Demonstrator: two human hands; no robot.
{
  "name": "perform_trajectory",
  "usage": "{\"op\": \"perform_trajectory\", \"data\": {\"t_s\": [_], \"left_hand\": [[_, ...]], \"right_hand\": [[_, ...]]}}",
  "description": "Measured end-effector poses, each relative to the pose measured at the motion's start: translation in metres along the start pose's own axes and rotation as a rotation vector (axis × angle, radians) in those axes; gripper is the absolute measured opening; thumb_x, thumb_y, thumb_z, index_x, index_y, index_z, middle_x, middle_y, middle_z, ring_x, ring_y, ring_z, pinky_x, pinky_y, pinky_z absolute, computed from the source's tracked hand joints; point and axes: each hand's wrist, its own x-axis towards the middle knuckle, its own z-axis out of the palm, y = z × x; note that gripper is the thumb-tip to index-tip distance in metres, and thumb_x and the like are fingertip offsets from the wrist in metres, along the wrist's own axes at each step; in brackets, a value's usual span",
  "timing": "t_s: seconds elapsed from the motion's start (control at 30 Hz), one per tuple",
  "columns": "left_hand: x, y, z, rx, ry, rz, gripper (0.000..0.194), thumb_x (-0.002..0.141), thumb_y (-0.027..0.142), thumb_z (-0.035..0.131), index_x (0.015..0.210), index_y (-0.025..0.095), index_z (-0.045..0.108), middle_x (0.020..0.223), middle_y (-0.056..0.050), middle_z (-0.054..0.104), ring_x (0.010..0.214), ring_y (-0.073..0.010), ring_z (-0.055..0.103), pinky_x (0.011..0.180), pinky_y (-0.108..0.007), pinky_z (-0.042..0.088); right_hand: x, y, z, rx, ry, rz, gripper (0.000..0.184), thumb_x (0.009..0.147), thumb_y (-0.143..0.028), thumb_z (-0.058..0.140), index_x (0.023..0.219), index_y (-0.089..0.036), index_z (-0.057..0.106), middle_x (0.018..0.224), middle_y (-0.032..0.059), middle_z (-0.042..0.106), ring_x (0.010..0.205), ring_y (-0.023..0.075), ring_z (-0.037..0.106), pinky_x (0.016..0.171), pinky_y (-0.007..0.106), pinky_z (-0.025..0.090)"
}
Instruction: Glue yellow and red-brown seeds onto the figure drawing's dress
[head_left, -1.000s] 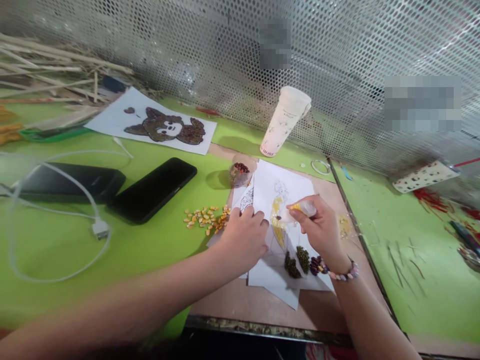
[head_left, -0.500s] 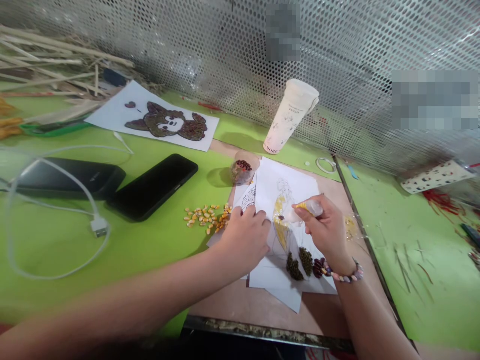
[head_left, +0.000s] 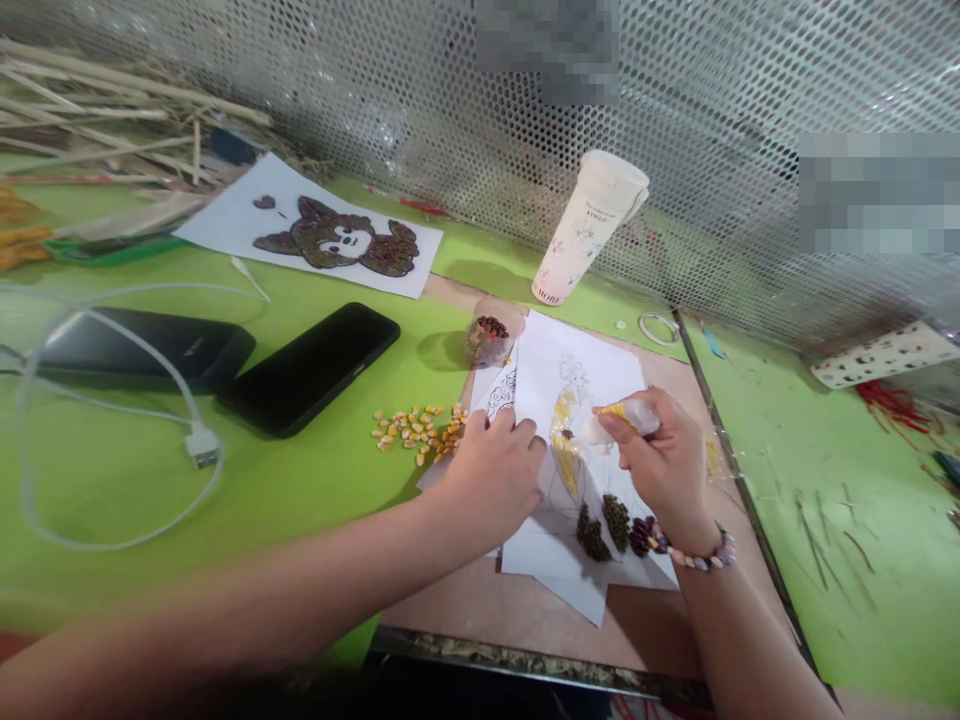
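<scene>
A white paper (head_left: 615,360) lies ahead of me, bearing a pencil figure with yellow-filled parts and two patches of green beans (head_left: 604,526). My right hand (head_left: 666,465) is closed around a small clear glue bottle (head_left: 637,415) with a yellow band; its tip points left, over the figure. My left hand (head_left: 495,475) rests on the paper's left side, fingers bent and slightly apart, with nothing seen in them. Just left of it lie corn kernels (head_left: 412,430). Dark red beans (head_left: 643,535) sit by my right wrist. A small clear cup (head_left: 491,340) of red beans stands behind the left hand.
A black phone (head_left: 311,370), a dark power bank (head_left: 142,350) and a white cable (head_left: 127,545) lie at the left. Behind them is a finished dog picture (head_left: 352,245). A white tumbler (head_left: 589,230) stands before the perforated metal screen (head_left: 420,120). Dry stalks (head_left: 112,110) lie at the far left.
The view has shifted slightly, so most things sit a little farther right in the picture. Both hands keep nearly the same place over the paper, the glue bottle still in the right one.
</scene>
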Motion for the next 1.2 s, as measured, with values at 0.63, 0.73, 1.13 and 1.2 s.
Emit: {"op": "perform_trajectory", "data": {"t_s": [0.63,0.73,1.13,1.2], "left_hand": [[0.001,0.001,-0.003,-0.021,-0.028,-0.015,0.028,0.092,0.038,0.061,0.103,0.013,0.068,0.111,-0.009,0.067,0.105,-0.0315,0.056,0.087,-0.05,0.045],[0.002,0.0,0.001,-0.021,-0.027,-0.011,0.03,0.092,0.04,0.06,0.104,0.014,0.068,0.112,-0.009,0.067,0.104,-0.0316,0.055,0.086,-0.05,0.045],[0.001,0.0,0.004,-0.006,-0.008,-0.002,0.029,0.092,0.038,0.058,0.106,0.014,0.067,0.116,-0.009,0.068,0.105,-0.0317,0.055,0.084,-0.051,0.046],[0.002,0.0,0.004,-0.004,-0.011,-0.005,0.029,0.092,0.038,0.057,0.107,0.015,0.067,0.117,-0.009,0.068,0.105,-0.0314,0.055,0.085,-0.051,0.045]], "right_hand": [[-0.007,0.001,-0.001,-0.126,-0.049,-0.111,0.029,0.083,-0.046,0.073,0.075,-0.021,0.062,0.051,-0.0057,0.051,0.043,0.0102,0.043,0.043,0.026,0.033],[-0.006,0.001,0.0,-0.163,-0.049,-0.116,0.027,0.085,-0.044,0.071,0.076,-0.021,0.062,0.051,-0.0059,0.051,0.045,0.0106,0.046,0.044,0.025,0.033],[0.002,0.003,0.007,-0.139,0.017,-0.097,0.028,0.083,-0.04,0.071,0.071,-0.023,0.052,0.05,-0.0077,0.046,0.043,0.0107,0.042,0.044,0.027,0.033],[0.004,0.003,0.008,-0.109,0.029,-0.08,0.028,0.082,-0.04,0.071,0.07,-0.024,0.051,0.048,-0.0084,0.045,0.041,0.0104,0.041,0.042,0.026,0.032]]}}
